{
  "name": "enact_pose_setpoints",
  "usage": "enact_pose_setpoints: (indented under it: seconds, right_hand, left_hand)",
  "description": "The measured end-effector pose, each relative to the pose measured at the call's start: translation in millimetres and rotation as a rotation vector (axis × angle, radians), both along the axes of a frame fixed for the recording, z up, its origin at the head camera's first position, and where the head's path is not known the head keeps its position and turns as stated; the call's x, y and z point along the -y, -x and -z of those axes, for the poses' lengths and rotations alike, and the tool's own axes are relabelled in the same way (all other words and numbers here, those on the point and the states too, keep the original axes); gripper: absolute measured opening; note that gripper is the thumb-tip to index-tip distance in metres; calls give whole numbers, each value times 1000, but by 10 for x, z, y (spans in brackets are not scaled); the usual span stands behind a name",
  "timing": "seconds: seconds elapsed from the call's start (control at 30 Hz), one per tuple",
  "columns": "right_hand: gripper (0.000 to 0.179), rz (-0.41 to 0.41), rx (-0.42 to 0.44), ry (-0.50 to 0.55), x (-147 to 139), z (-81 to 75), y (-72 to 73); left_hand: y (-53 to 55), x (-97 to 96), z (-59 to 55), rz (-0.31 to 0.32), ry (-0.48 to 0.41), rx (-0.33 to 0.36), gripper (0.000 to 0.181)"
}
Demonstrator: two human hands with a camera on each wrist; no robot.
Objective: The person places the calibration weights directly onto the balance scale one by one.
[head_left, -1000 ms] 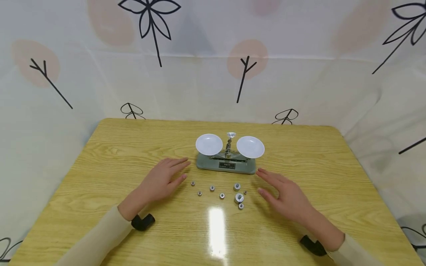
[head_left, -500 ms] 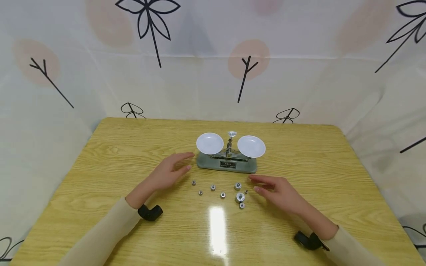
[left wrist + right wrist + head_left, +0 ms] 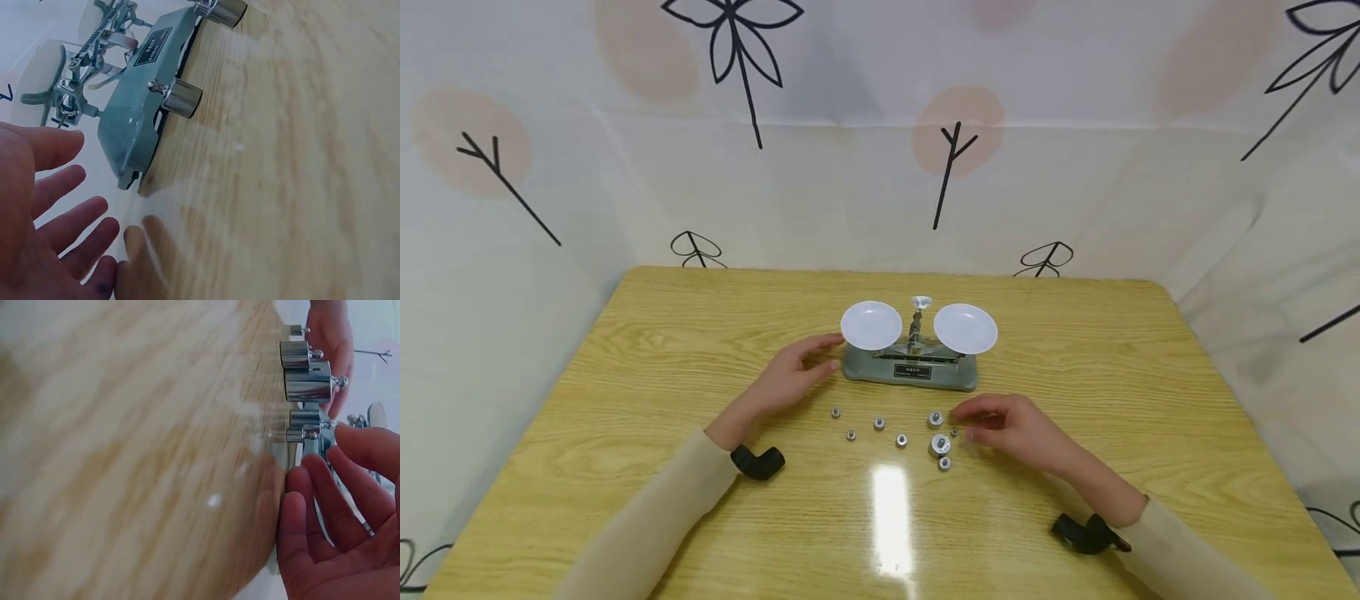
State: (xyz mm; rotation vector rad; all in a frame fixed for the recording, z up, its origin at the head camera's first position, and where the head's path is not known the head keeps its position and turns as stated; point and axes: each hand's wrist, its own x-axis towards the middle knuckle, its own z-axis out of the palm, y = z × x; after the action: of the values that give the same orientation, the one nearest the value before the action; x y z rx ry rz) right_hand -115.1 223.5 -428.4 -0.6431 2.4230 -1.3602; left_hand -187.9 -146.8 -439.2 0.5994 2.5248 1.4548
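Observation:
A grey-green balance scale (image 3: 912, 371) with two white pans (image 3: 871, 325) stands toward the back of the table. My left hand (image 3: 790, 375) is at the scale's left end, fingers spread and holding nothing; in the left wrist view the thumb lies close to the base. Several knobbed metal weights lie in front of the scale. My right hand (image 3: 1026, 433) reaches in from the right with fingers gently bent around the smallest weight (image 3: 954, 432), thumb and fingertips apart. Beside it stand the largest weight (image 3: 940, 445) and a medium weight (image 3: 936, 419).
The wooden table (image 3: 700, 317) meets a patterned white cloth (image 3: 850, 192) at its back edge. More small weights (image 3: 901, 440) are scattered left of the largest one. A black wrist camera (image 3: 758, 462) hangs under the left sleeve, another (image 3: 1086, 533) under the right.
My left hand has moved right and farther back, up to the scale's left end. My right hand has moved left toward the smallest weight, its fingers bending more. Scale and weights stay put.

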Motion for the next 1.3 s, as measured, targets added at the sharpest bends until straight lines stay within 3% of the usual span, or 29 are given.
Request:
enact_pose_setpoints:
  seconds: [0.37,0.57,1.03,1.3]
  right_hand:
    - [24,-9,2,-59,72,59,55]
    - [23,-37,-21,-64,86,47,81]
    - [17,-70,-67,-93,107,70,108]
    - [13,-83,-100,-97,124,76,109]
  left_hand:
    - [195,-60,88,-10,-89,56,52]
    - [274,-63,84,33,-139,90,50]
    - [356,-107,77,63,-70,62,46]
    - [365,-111,95,72,-77,54,39]
